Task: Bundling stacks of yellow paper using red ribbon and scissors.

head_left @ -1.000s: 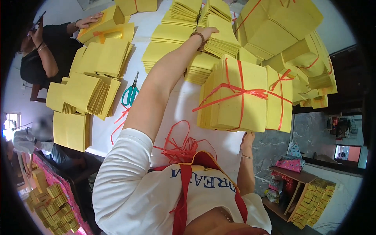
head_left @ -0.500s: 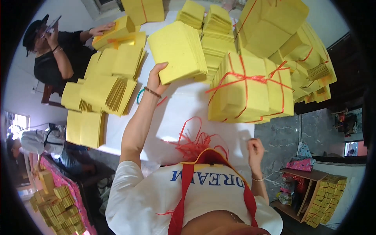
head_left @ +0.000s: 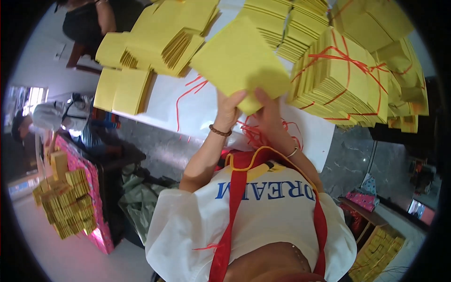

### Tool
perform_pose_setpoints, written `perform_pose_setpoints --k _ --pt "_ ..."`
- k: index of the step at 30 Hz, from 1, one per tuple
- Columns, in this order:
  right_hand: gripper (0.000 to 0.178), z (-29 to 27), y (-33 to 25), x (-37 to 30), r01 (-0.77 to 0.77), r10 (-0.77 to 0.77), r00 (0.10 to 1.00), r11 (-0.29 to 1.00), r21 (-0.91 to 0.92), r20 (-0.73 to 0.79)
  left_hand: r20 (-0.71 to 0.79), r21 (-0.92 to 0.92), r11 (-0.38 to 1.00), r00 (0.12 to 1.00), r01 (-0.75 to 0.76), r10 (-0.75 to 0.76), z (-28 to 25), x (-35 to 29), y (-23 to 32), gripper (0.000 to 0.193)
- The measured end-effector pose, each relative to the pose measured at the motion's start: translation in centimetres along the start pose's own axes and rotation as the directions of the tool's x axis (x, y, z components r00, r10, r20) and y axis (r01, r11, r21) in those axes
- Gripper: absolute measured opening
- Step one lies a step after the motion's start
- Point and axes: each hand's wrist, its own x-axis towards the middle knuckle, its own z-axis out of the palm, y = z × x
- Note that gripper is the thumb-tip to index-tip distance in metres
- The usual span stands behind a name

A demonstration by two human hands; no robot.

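A stack of yellow paper point(head_left: 240, 58) is held up over the white table in front of me. My left hand point(head_left: 230, 107) grips its near edge, thumb on top. My right hand point(head_left: 267, 110) holds the same edge just to the right, its thumb on top too; the fingers beneath are hidden. A tangle of red plastic string point(head_left: 253, 134) lies close to my wrists, partly covered by my right arm. To the right stands a thick yellow paper bundle point(head_left: 345, 77) tied with red string.
Folded yellow paper stacks point(head_left: 159, 35) line the table's left side, and more stacks point(head_left: 286, 23) stand at the back. The white tabletop point(head_left: 176, 96) ends near my apron. A person point(head_left: 89, 21) is at the far left; another point(head_left: 66, 120) works by a pink-covered table point(head_left: 87, 178).
My right hand has come from the table's right edge to the yellow stack. The stack is lower and nearer to me, now in both hands. The whole view has shifted.
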Motion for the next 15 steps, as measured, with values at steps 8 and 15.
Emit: perform_pose_setpoints --k 8,15 --pt "0.052 -3.9 -2.3 0.8 0.048 -0.041 0.996 0.995 -0.086 0.082 0.232 -0.084 0.991 0.965 -0.102 0.119 -4.2 4.1 6.3 0.101" --pt "0.099 -6.0 -2.8 2.7 0.344 -0.202 0.93 0.776 -0.528 0.308 0.405 0.866 0.478 0.767 -0.147 -0.497 -6.4 4.7 8.4 0.122"
